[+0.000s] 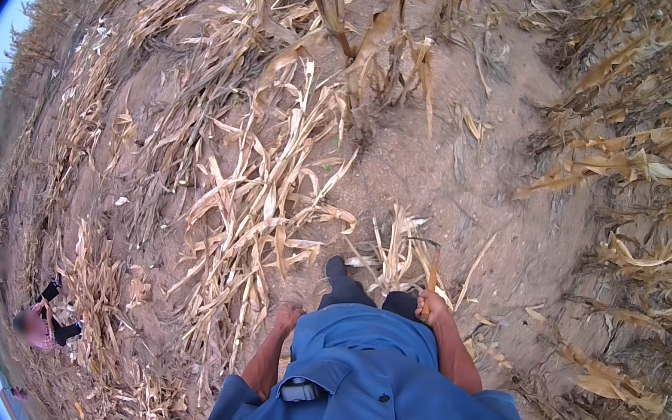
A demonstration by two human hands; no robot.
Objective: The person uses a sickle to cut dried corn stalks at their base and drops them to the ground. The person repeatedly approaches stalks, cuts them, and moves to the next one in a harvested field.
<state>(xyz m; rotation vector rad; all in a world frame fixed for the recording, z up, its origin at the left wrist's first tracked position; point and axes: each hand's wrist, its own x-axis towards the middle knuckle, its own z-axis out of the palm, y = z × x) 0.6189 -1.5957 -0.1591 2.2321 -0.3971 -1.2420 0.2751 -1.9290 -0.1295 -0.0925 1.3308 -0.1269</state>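
I stand in a field of cut, dry corn stalks, wearing a blue shirt. My right hand grips the wooden handle of a sickle. Its thin curved blade points forward over a small clump of dry stalks at my feet. My left hand hangs at my side with its fingers curled and nothing visible in it, close to a long heap of fallen stalks. One dark shoe shows in front of me.
Bare brown soil runs ahead between rows of dry stalks. Standing dry corn plants rise ahead, with more dry leaves on the right. Another person crouches at the far lower left.
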